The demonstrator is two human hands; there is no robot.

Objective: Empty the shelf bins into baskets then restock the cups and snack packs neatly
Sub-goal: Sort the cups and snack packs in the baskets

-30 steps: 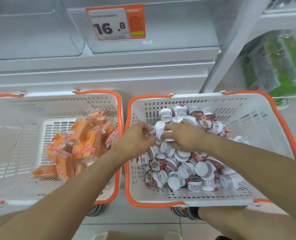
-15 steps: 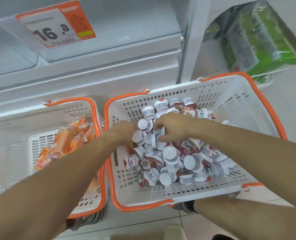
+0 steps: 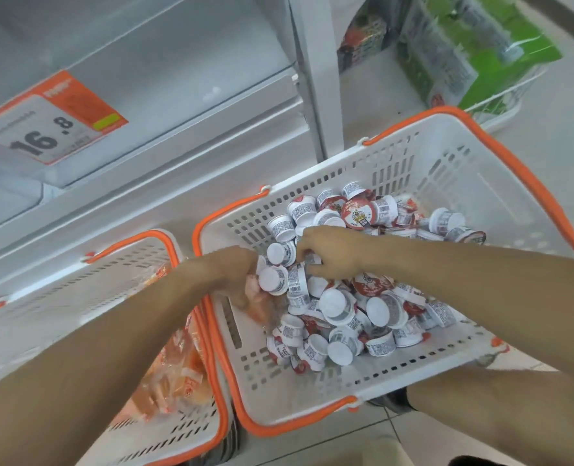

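floor: pale tiles | left of the white orange-rimmed cup basket: matching basket of orange snack packs, touching | left hand curls round a small white cup | right hand pinches among the cups, hold unclear | white shelf behind

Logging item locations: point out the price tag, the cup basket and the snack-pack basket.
price tag (image 3: 48,124): head view, white face.
cup basket (image 3: 420,169): head view, far wall.
snack-pack basket (image 3: 164,442): head view, near wall.
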